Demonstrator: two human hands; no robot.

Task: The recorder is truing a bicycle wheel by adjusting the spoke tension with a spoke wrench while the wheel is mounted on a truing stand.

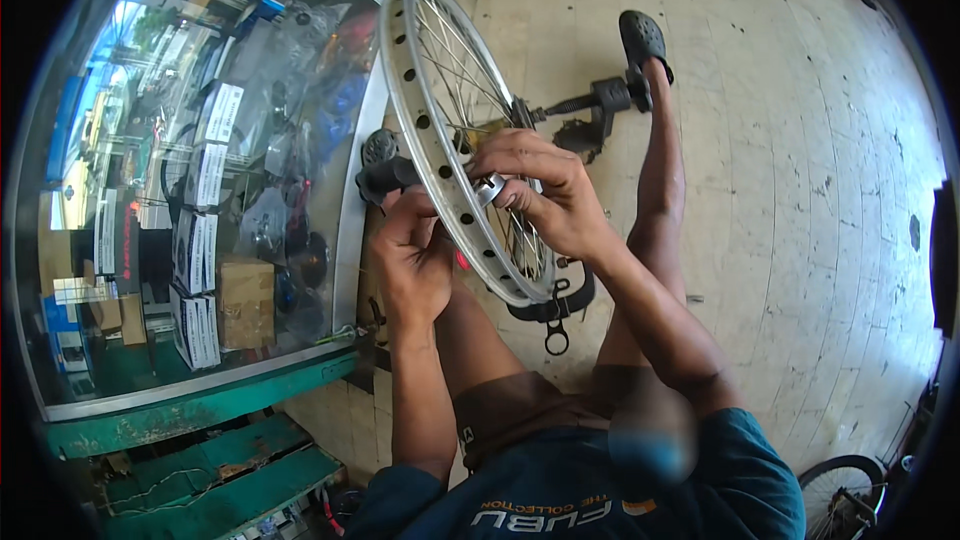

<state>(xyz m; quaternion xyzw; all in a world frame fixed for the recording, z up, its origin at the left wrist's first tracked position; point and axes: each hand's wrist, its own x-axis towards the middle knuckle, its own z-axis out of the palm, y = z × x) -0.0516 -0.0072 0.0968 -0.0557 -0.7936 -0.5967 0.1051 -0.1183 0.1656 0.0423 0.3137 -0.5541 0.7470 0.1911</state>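
Carefully: right hand point(545, 195) gripping small metal tool point(489, 188) at rim point(425, 130); left hand point(412, 260) clenching rim underneath, steadying wheel; turning gently advisable.

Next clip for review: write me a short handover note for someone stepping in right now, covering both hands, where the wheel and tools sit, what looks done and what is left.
Left hand: under the wheel rim, fingers curled at its edge near a black handle.
Right hand: over the rim, pinching a small silver tool against it.
Wheel: upright in a black stand on the tiled floor, axle pointing at the person's sandalled foot; glass display case on the left.
Done: spokes are laced in.
Left: cannot tell how far the work at the rim has gone.
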